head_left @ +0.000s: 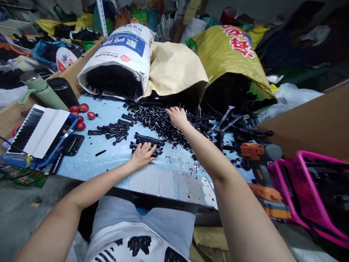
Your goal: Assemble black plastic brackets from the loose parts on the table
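**Hands on small black plastic parts at the desk**

The black strips (147, 142) lie in a short stack on the pale blue desk (114, 160), just in front of the person. They look like thin moulded plastic: probably light, fairly stiff, and smooth enough to slide over each other, so a pinch across the narrow sides near the middle would likely hold one best. Behind them spreads a loose pile of small black pieces (155, 120), spilling from the mouths of the sacks (122, 54); these look tiny and light, easier to rake or pinch a few at a time than to lift singly.

The left hand (142, 155) rests flat, fingers spread and extended, with its fingertips on the near end of the strips; it grips nothing. The right hand (177, 116) reaches further out, palm down and fingers loosely curled into the pile; whether it has closed on any pieces cannot be told. An orange drill (257, 154) lies to the right.
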`<state>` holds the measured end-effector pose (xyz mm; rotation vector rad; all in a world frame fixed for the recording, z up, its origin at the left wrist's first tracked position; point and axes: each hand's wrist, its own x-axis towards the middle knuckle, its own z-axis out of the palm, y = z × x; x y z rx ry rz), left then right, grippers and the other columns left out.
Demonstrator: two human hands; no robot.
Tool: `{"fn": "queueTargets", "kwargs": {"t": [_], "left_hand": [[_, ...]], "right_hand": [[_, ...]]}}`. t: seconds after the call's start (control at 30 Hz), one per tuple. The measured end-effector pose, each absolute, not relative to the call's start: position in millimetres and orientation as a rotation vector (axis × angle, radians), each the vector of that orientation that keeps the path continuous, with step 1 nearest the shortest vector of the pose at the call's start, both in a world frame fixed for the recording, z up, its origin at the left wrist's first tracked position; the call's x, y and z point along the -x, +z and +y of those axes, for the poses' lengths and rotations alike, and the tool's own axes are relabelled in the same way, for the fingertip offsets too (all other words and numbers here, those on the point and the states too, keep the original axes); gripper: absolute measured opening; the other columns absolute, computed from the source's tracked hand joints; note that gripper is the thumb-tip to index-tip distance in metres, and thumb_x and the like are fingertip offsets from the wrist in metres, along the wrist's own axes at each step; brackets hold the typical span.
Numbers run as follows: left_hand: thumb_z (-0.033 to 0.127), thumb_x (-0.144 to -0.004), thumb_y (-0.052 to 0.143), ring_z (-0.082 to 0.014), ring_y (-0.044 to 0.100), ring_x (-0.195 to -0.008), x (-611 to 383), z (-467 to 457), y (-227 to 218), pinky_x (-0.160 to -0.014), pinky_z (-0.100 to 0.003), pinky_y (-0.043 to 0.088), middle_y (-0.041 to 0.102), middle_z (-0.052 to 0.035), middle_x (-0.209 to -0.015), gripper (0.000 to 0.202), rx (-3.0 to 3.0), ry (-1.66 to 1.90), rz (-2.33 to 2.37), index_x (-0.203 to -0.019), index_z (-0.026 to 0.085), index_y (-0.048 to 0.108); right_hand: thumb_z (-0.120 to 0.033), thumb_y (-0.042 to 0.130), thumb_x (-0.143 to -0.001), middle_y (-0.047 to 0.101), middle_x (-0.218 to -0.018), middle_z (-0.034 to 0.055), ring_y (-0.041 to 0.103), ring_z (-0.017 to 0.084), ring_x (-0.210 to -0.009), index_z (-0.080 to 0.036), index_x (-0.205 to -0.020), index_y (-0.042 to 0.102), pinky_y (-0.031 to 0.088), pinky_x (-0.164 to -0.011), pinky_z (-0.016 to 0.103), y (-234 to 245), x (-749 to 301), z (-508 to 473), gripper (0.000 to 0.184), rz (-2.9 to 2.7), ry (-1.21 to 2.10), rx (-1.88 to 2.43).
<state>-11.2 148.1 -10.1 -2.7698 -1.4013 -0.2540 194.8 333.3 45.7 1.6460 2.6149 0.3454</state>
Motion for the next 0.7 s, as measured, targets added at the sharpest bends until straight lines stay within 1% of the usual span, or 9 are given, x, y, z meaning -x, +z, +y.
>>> {"fn": "queueTargets", "kwargs": {"t": [0.1,0.17,0.23,0.33,0.43,0.47,0.53,0.6,0.7], "left_hand": [[0.048,-0.091,0.041,-0.0312,0.042,-0.118,30.3,178.0,3.0,-0.094,-0.044,0.034,0.048,-0.0187,-0.129,0.058,2.613,-0.369,-1.666,-0.137,0.013,0.038],[0.042,-0.092,0.04,-0.0312,0.044,-0.115,56.3,207.9,11.7,-0.091,-0.043,0.036,0.049,-0.0192,-0.126,0.053,2.455,-0.409,-1.922,-0.135,0.011,0.039],[0.036,-0.091,0.042,-0.0308,0.048,-0.108,88.4,242.2,15.7,-0.086,-0.041,0.04,0.053,-0.0192,-0.119,0.048,2.314,-0.387,-2.174,-0.131,0.009,0.042],[0.018,-0.089,0.041,-0.0304,0.044,-0.114,130.6,290.5,11.8,-0.092,-0.043,0.037,0.051,-0.019,-0.122,0.039,2.287,-0.348,-2.232,-0.125,0.009,0.048],[0.003,-0.082,0.039,-0.0285,0.039,-0.122,149.9,325.3,4.0,-0.098,-0.047,0.032,0.048,-0.0139,-0.131,0.043,2.496,-0.312,-2.106,-0.122,0.013,0.053],[0.002,-0.08,0.041,-0.0289,0.039,-0.122,151.5,333.4,2.5,-0.098,-0.049,0.032,0.049,-0.0128,-0.129,0.042,2.538,-0.302,-2.092,-0.117,0.014,0.056],[0.002,-0.075,0.047,-0.0308,0.044,-0.117,151.0,344.6,2.1,-0.095,-0.051,0.035,0.056,-0.0126,-0.12,0.035,2.584,-0.292,-2.092,-0.105,0.013,0.061],[0.004,-0.072,0.053,-0.0313,0.048,-0.113,149.2,348.6,5.9,-0.094,-0.05,0.036,0.06,-0.0118,-0.109,0.027,2.619,-0.302,-2.073,-0.094,0.014,0.063],[0.006,-0.068,0.061,-0.0294,0.048,-0.115,146.6,337.8,19.8,-0.097,-0.045,0.036,0.06,-0.0084,-0.109,0.024,2.68,-0.547,-1.93,-0.089,0.017,0.061]], "right_hand": [[-0.006,0.043,-0.081,0.057,-0.12,0.0115,0.045,0.026,-0.109,-0.022,-0.131,0.044,0.032,-0.086,0.04,46.7,-199.2,363.6,0.052,2.443,0.29,-1.521],[-0.007,0.049,-0.078,0.06,-0.114,0.0101,0.047,0.025,-0.105,-0.022,-0.125,0.05,0.032,-0.086,0.04,49.8,-208.3,376.2,0.05,2.416,0.253,-1.433],[-0.013,0.057,-0.074,0.062,-0.108,0.0101,0.048,0.026,-0.104,-0.02,-0.117,0.054,0.032,-0.087,0.041,55.0,-224.7,382.1,0.044,2.491,0.266,-1.427],[-0.03,0.067,-0.07,0.061,-0.102,0.0104,0.05,0.028,-0.1,-0.017,-0.112,0.054,0.035,-0.087,0.043,61.9,-263.6,381.0,0.046,2.709,0.294,-1.756],[-0.042,0.067,-0.07,0.058,-0.1,0.0078,0.054,0.023,-0.091,-0.017,-0.115,0.049,0.042,-0.082,0.041,60.5,-307.4,369.7,0.054,2.908,0.135,-2.37],[-0.045,0.067,-0.069,0.058,-0.097,0.0064,0.055,0.021,-0.088,-0.018,-0.114,0.048,0.044,-0.079,0.039,57.9,-319.5,363.4,0.056,2.947,0.021,-2.583],[-0.047,0.07,-0.065,0.056,-0.091,0.003,0.057,0.018,-0.082,-0.018,-0.108,0.047,0.048,-0.076,0.036,50.8,-336.6,347.2,0.057,2.958,-0.325,-2.958],[-0.047,0.074,-0.057,0.054,-0.083,-0.0006,0.058,0.015,-0.078,-0.018,-0.101,0.046,0.05,-0.074,0.034,42.8,-343.5,326.8,0.059,2.879,-0.839,-3.177],[-0.042,0.081,-0.047,0.055,-0.079,-0.0045,0.06,0.012,-0.072,-0.021,-0.094,0.046,0.053,-0.073,0.032,32.0,-338.4,291.4,0.062,2.616,-1.692,-3.257]]}}
